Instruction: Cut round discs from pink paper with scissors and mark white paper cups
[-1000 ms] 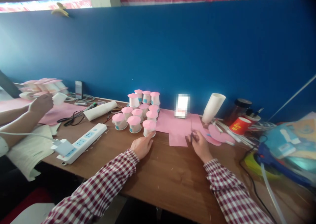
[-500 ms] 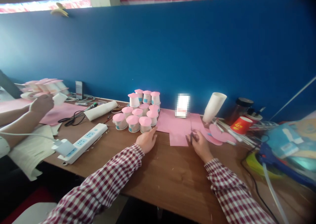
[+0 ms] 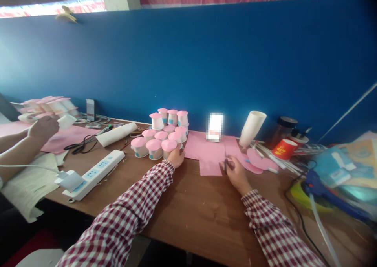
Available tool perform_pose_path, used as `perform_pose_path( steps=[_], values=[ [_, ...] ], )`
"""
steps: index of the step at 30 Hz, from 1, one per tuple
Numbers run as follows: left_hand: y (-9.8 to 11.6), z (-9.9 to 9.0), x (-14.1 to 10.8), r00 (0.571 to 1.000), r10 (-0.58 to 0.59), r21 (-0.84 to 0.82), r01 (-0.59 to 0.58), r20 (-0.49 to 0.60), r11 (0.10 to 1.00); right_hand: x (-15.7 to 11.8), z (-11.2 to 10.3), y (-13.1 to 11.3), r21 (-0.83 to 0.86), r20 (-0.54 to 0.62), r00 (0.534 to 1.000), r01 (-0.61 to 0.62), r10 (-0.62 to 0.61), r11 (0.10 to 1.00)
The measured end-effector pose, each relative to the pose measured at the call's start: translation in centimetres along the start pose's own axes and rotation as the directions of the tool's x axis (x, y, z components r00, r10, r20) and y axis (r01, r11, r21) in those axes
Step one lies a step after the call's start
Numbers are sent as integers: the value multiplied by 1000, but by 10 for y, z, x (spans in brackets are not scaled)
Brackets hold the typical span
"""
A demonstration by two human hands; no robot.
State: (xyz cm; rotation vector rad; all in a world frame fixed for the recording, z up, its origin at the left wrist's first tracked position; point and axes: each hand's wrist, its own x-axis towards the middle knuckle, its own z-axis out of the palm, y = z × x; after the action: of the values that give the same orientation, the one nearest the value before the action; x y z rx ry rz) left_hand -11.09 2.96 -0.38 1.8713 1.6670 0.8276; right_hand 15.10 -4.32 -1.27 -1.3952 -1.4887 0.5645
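Note:
My left hand [image 3: 176,157] is beside the front right paper cup [image 3: 169,147] of a stacked group. Its fingers reach forward along the cup's right side, partly hidden, and I cannot tell whether they press on it. The cups are white, each topped with a round pink paper cap. My right hand [image 3: 235,172] is closed on a small dark object [image 3: 226,163], too small to name, at the right edge of the pink paper sheets [image 3: 210,157]. Just right of that hand lie several loose pink paper discs [image 3: 259,160].
Left of the cups are a white power strip [image 3: 97,174], a textured white roll [image 3: 117,134] and a co-worker's hands [image 3: 44,128]. A stack of white cups [image 3: 252,128], a red cup [image 3: 284,149] and a blue glue gun [image 3: 332,196] are on the right. A blue partition [image 3: 188,59] rises behind.
My left hand has shifted from the paper's left edge toward the front right cup, now beside it. My right hand stays by the paper with the dark object. The view has turned slightly.

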Motion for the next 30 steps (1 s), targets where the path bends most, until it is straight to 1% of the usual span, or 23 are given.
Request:
perform_pose_path(
  steps=[2, 4, 6, 8, 11, 13, 15, 17, 19, 20, 23, 27, 30],
  values=[
    [-6, 0, 3, 999, -7, -18, 8, 40, 1000, 0, 0, -1, 14, 2, 1000, -3, 3, 1000],
    [-10, -1, 5, 999, -11, -41, 13, 46, 999, 0, 0, -1, 17, 1, 1000, 0, 0, 1000],
    [-11, -3, 5, 999, -13, -60, 15, 43, 998, 0, 0, 0, 17, 5, 1000, 3, -3, 1000],
    [-9, -5, 2, 998, -8, -69, 12, 68, 998, 0, 0, 1, 18, 8, 1000, 5, -5, 1000],
    [-2, -8, -7, 988, 50, -45, -44, 146, 998, 0, 0, 2, 4, 2, 1000, 6, -6, 1000],
    [5, -6, -15, 983, 114, -17, -113, 144, 993, 0, 0, 2, -1, 2, 1000, 7, -7, 1000],
    [14, 0, -24, 985, 149, 30, -152, 86, 988, 0, 0, 0, -3, 7, 1000, 7, -7, 1000],
    [23, 9, -32, 988, 154, 104, -156, 24, 982, -1, 0, -3, -6, 9, 1000, 1, -1, 1000],
    [34, 20, -36, 985, 174, 160, -171, -6, 972, -1, 0, -5, -8, 9, 1000, -5, 5, 1000],
    [39, 25, -37, 984, 181, 182, -177, -3, 967, -1, -1, -6, -8, 10, 1000, -6, 6, 1000],
    [51, 40, -36, 977, 210, 252, -197, -27, 947, -1, -1, -7, -2, 18, 1000, -12, 12, 1000],
    [55, 51, -32, 971, 232, 338, -201, -53, 920, -1, 0, -5, -2, -26, 1000, -12, 12, 1000],
    [49, 55, -30, 966, 258, 377, -230, -26, 897, -2, 2, -3, 16, -67, 997, -25, 26, 1000]
  ],
)
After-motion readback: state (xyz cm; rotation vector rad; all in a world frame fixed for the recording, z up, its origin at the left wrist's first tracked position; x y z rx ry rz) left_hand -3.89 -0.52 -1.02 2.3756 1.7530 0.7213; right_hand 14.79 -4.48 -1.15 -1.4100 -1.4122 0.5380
